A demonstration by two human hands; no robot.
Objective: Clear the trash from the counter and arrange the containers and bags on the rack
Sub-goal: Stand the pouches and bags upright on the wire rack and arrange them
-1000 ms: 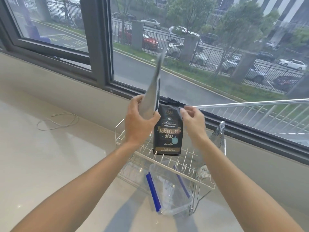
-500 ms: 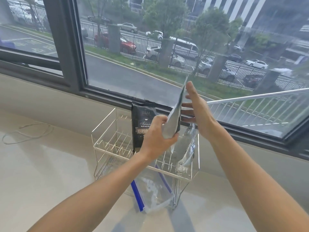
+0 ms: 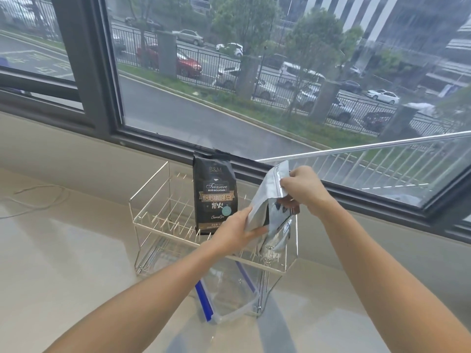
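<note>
The silver pouch point(image 3: 265, 200), raised a second before, had come down into the rack point(image 3: 163, 222)'s right end beside the black coffee bag point(image 3: 215, 192); left hand point(image 3: 237, 231) gripped its lower edge, right hand point(image 3: 302, 189) pinched its top.

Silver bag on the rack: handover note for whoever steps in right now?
Left hand holds the silver bag at its lower edge; right hand pinches its top.
The bag is over the right end of the wire rack, tilted, beside another foil bag.
Done: black coffee bag stands upright in the rack; clear container with blue clips sits under it.
Left: seat the silver bag between the tines, then let go.
</note>
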